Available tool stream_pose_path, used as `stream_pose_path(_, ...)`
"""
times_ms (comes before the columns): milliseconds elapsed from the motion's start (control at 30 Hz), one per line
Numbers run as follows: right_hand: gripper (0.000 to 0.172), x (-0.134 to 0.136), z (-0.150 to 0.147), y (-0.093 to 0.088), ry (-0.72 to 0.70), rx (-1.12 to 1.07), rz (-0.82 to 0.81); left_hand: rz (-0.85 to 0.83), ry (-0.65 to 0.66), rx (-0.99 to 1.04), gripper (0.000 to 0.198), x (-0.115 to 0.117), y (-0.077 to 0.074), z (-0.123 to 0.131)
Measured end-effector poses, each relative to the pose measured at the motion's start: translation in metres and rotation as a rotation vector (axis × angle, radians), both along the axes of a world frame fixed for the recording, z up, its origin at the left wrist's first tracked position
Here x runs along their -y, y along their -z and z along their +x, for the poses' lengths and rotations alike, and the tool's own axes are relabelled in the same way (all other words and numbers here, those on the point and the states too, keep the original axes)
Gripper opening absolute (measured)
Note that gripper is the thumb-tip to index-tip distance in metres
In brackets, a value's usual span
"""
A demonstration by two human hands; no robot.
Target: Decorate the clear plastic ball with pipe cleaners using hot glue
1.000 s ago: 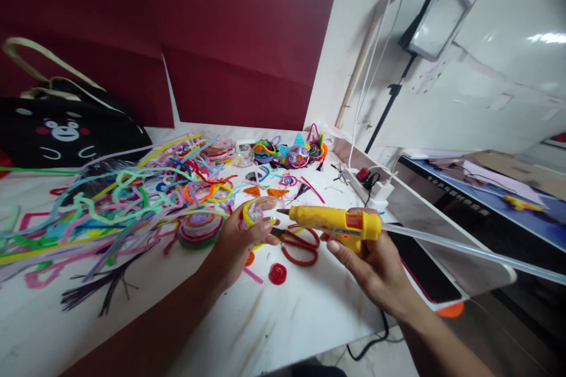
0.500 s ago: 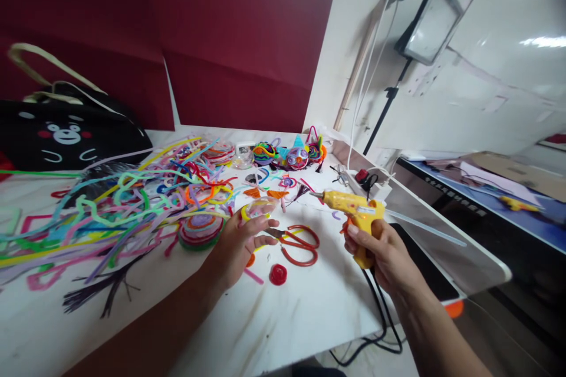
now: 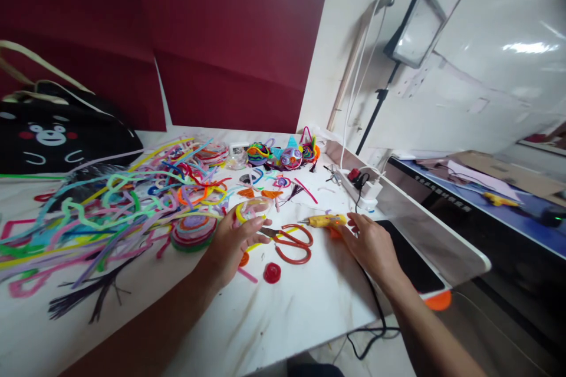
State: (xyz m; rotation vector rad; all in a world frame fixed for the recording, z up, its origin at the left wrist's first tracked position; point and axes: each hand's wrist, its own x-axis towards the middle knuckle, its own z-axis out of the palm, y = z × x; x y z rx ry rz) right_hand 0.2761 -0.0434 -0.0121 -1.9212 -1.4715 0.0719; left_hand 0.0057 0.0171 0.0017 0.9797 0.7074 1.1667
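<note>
My left hand (image 3: 234, 240) is curled around a clear, round plastic piece (image 3: 255, 207) with a yellow fuzzy band at its edge. Low over the right side of the table, my right hand (image 3: 372, 242) is on the back of a yellow glue gun (image 3: 326, 221), covering its handle. The nozzle points left, and an orange trigger shows underneath. Between the hands lie orange-handled scissors (image 3: 295, 244), blades toward my left fingers. A red coiled disc (image 3: 272, 273) sits nearer to me, beside a short pink strip (image 3: 247, 274).
Tangled pipe cleaners (image 3: 132, 200) cover the table's left, with a coiled disc (image 3: 193, 230) at their edge. Colourful wrapped balls (image 3: 292, 157) stand at the back. A power strip (image 3: 365, 185) and a black tablet-like slab (image 3: 411, 256) are on the right. A black bag (image 3: 53, 135) stands far left.
My right hand has lowered the glue gun from above the table to about its surface, and the gun has levelled. My left hand keeps its hold. The view has shifted slightly right.
</note>
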Motion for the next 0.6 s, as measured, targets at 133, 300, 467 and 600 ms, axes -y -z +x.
stream_pose_path(133, 0.032, 0.007, -0.054, -0.02, -0.324, -0.429, 0.056, 0.016, -0.017, -0.039, 0.047, 0.002, -0.001, 0.001)
stream_pose_path(300, 0.035, 0.001, -0.119, -0.036, -0.545, -0.903, -0.021, 0.035, -0.036, -0.064, 0.049, 0.003, -0.003, 0.004)
stream_pose_path(467, 0.031, -0.005, -0.139, -0.041, -0.554, -1.033, -0.001, 0.053, -0.035, -0.057, 0.049, 0.003, -0.002, 0.004)
stream_pose_path(600, 0.034, -0.007, -0.142, -0.037, -0.539, -1.092, 0.029, 0.059, -0.026, -0.051, 0.052, 0.003, 0.0, 0.004)
